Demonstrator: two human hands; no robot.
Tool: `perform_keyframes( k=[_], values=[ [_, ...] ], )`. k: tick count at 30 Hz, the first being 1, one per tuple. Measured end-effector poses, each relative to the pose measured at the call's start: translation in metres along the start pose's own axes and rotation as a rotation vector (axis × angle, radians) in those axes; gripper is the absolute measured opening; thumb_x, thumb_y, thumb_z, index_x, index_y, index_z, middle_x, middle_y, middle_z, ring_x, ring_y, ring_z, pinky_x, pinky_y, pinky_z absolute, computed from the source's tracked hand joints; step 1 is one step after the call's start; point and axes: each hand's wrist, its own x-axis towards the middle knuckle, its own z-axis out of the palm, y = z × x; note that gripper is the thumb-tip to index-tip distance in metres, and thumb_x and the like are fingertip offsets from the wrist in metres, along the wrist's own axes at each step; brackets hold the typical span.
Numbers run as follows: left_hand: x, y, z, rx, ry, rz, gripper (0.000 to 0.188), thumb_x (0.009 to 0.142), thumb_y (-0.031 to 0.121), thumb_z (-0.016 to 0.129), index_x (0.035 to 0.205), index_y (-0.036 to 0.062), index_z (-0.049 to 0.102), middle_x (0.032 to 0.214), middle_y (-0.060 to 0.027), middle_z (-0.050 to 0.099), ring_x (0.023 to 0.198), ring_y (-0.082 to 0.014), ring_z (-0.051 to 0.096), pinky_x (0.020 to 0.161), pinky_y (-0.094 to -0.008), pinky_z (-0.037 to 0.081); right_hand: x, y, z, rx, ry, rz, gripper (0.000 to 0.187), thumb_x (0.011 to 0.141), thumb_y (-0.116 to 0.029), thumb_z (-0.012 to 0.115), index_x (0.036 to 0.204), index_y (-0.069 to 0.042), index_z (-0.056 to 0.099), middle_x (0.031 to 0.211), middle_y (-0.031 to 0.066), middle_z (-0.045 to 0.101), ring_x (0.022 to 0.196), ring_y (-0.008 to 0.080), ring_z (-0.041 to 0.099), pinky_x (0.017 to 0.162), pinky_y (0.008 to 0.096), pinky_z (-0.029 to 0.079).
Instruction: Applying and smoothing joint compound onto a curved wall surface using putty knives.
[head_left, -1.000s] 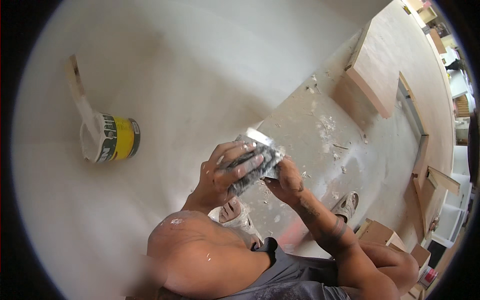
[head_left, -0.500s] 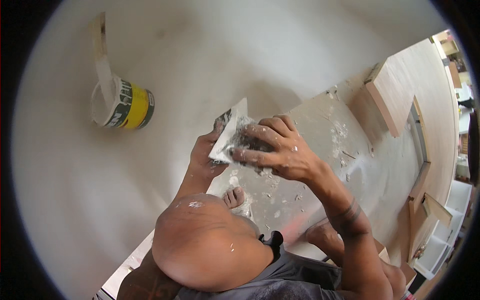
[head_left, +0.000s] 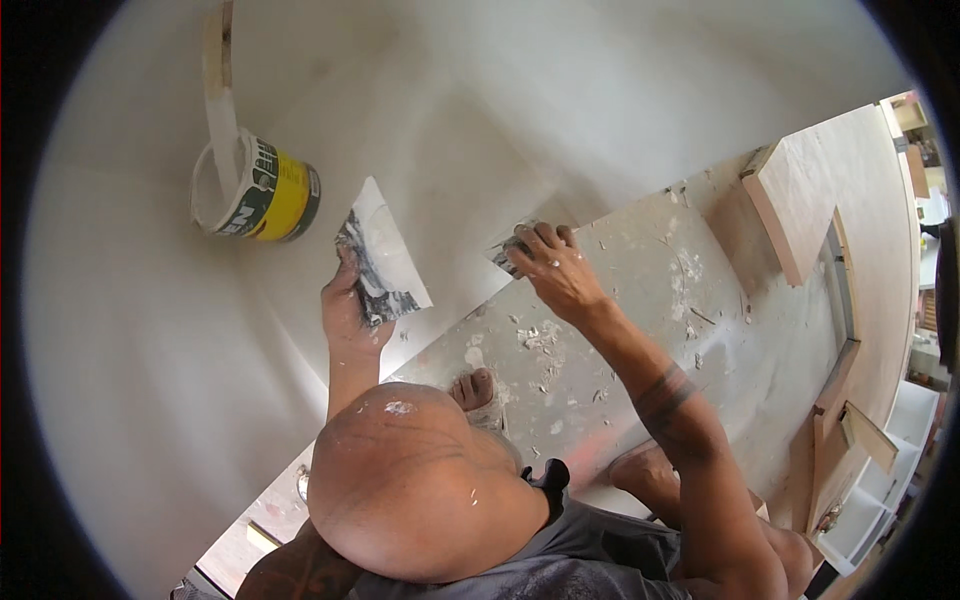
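Note:
My left hand (head_left: 350,310) grips a wide putty knife (head_left: 383,245), its blade tilted up with white putty across it and dark smears along its lower side. Off to the right, my right hand (head_left: 558,270) is closed over a second, dark putty-smeared scraper (head_left: 502,258). That scraper is at the white panel (head_left: 470,180), close to the panel's edge; whether its blade touches is hard to tell. Part of the right scraper is hidden under my fingers.
A yellow and dark green bucket (head_left: 285,200) stands at the left on the white surface, with a putty-coated wooden stick (head_left: 218,90) in it. Putty crumbs (head_left: 540,340) litter the grey floor (head_left: 640,290). Wooden panels (head_left: 800,200) and white shelving (head_left: 885,470) are at the right.
My hands have moved apart: the left went left with its putty knife, the right moved away from that blade to the panel's edge. The view has shifted slightly.

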Motion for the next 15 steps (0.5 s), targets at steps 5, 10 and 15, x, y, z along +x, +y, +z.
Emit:
perform_keyframes(
  k=[5,10,15],
  values=[
    [0.004,-0.013,-0.005,0.008,0.041,-0.056,0.029,0.101,0.02,0.05,0.126,0.0083,0.059,0.121,-0.0073,0.067,0.108,-0.0234,0.066,0.096,-0.0417,0.053,-0.016,-0.02,0.009,0.056,-0.02,0.005,0.028,0.083,-0.015,0.064,0.11,-0.016,0.062,0.118,0.0047,0.06,0.114,0.0236,0.052,0.095,0.0443,0.042],
    [0.008,-0.017,-0.008,0.054,0.159,-0.077,0.034,0.099,0.024,0.056,0.127,0.0043,0.057,0.12,-0.0095,0.067,0.106,-0.0261,0.066,0.095,-0.0441,0.053,-0.039,-0.02,-0.034,0.047,-0.248,0.038,0.017,0.084,-0.011,0.064,0.101,-0.015,0.065,0.106,0.004,0.064,0.111,0.024,0.055,0.092,0.0437,0.043],
    [0.01,-0.044,-0.005,0.194,0.232,-0.295,0.029,0.099,0.02,0.051,0.121,0.0036,0.062,0.111,-0.0112,0.069,0.101,-0.0244,0.067,0.093,-0.0398,0.053,-0.027,-0.006,-0.058,1.062,0.082,0.697,0.019,0.095,-0.02,0.061,0.106,-0.005,0.064,0.09,0.0063,0.066,0.079,0.0228,0.065,0.069,0.0355,0.053]
  ],
)
